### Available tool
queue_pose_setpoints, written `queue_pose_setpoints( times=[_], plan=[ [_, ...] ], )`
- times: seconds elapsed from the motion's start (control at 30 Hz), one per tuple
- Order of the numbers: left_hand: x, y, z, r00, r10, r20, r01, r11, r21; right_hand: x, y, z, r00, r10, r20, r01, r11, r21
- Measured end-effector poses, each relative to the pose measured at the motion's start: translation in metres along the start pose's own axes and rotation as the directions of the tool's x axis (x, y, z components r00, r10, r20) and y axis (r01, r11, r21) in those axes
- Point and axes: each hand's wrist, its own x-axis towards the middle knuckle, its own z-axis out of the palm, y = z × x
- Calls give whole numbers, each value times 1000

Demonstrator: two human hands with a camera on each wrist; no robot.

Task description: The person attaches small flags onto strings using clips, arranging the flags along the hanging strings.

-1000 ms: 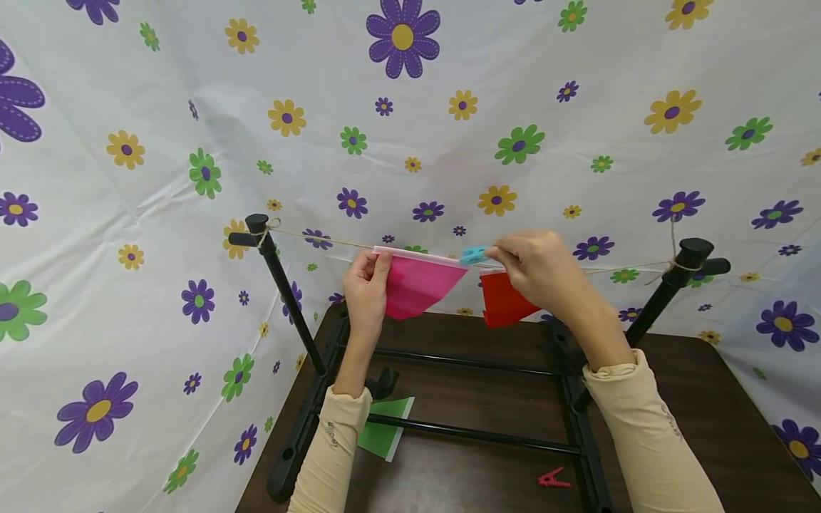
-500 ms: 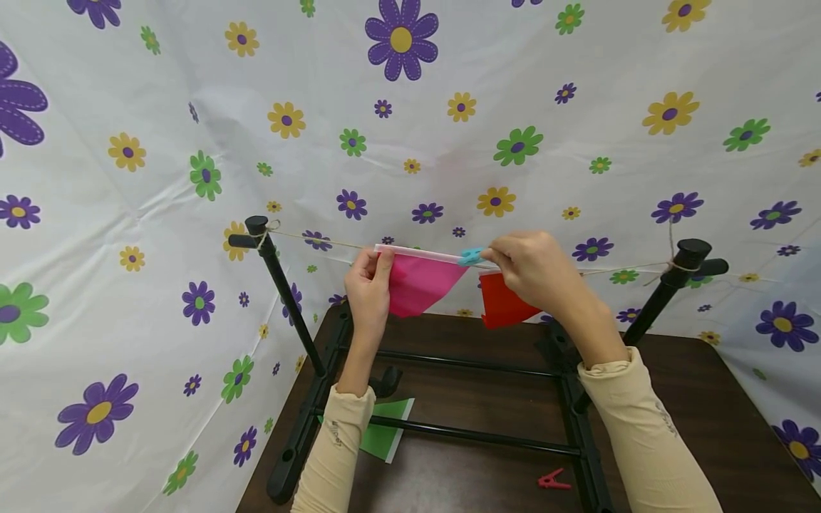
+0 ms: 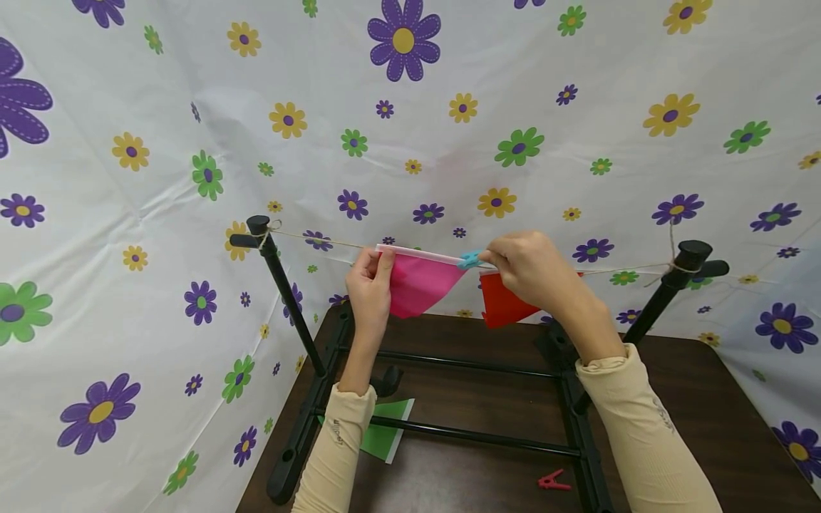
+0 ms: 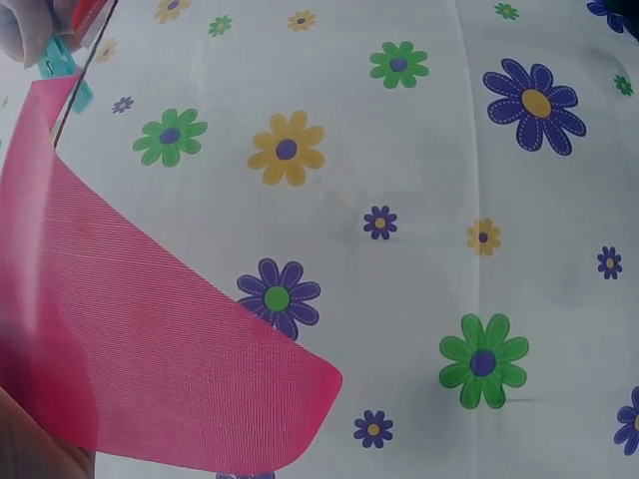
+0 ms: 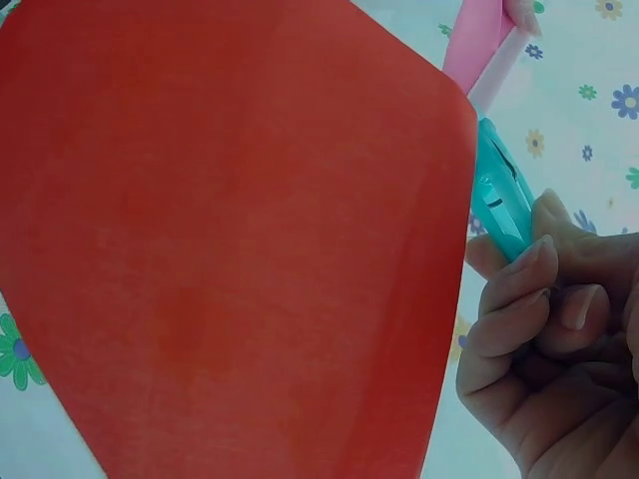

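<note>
A pink flag (image 3: 420,281) with a white top edge lies along the string (image 3: 321,238). My left hand (image 3: 370,285) pinches its upper left corner between thumb and fingers. At its upper right corner sits a turquoise clothespin (image 3: 471,259), its far end overlapping the flag's edge. My right hand (image 3: 529,267) pinches the clothespin's handles, as the right wrist view also shows of the clothespin (image 5: 502,190). Just right of it a red flag (image 3: 503,301) hangs from the string, partly hidden behind my right hand in the head view.
Two black posts (image 3: 288,292) hold the string's ends above a black frame on a dark brown table (image 3: 474,470). A green flag (image 3: 388,431) lies under the frame's lower bar, near the left sleeve. A red clothespin (image 3: 554,480) lies on the table. Flowered cloth (image 3: 410,142) hangs behind.
The turquoise clothespin has moved slightly left onto the pink flag's right corner, my right hand with it. My left hand has shifted barely to the right, still pinching the flag.
</note>
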Motion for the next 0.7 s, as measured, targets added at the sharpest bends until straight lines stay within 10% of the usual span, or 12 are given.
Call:
queue_pose_setpoints(
  times=[0.7],
  plan=[
    [0,-3,2,1000,-8,-9,8,1000,-4,1,0,2,999,-31,19,31,999,7]
  ],
)
